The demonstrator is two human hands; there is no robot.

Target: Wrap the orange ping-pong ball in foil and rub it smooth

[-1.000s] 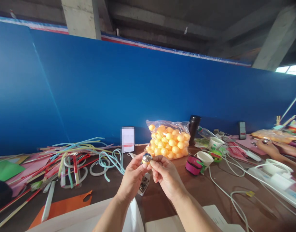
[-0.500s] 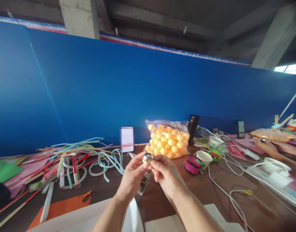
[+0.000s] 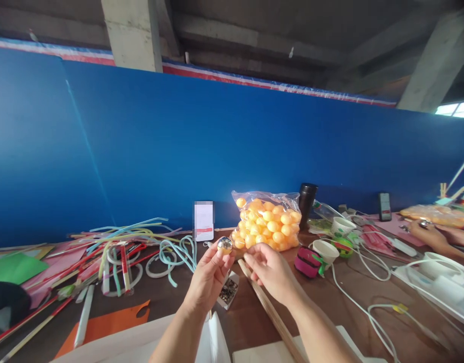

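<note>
My left hand (image 3: 207, 275) holds up a shiny silver ball (image 3: 225, 245) between thumb and fingers; the ball's lower part looks golden. To its right my right hand (image 3: 272, 269) is apart from the ball, with thumb and forefinger close together. Whether a small thing is pinched there I cannot make out. Below and between the hands, a small white box (image 3: 228, 292) stands on the table, filled with small shiny metal pieces. Past my right hand runs a wooden stick (image 3: 273, 312). Behind the hands stands a clear bag of orange balls (image 3: 268, 224).
Tangled coloured tubes (image 3: 122, 247) and orange card (image 3: 103, 325) lie left. A phone (image 3: 204, 222) leans against the blue wall (image 3: 217, 136). Rightward are a black bottle (image 3: 306, 204), purple pouch (image 3: 306, 262), paper cups (image 3: 326, 252), white cables (image 3: 353, 297) and another person's hands (image 3: 428, 234).
My right hand has come away from the ball, towards the right. My left hand keeps the ball, now slightly further left. The view has shifted a little, and more of the small box shows.
</note>
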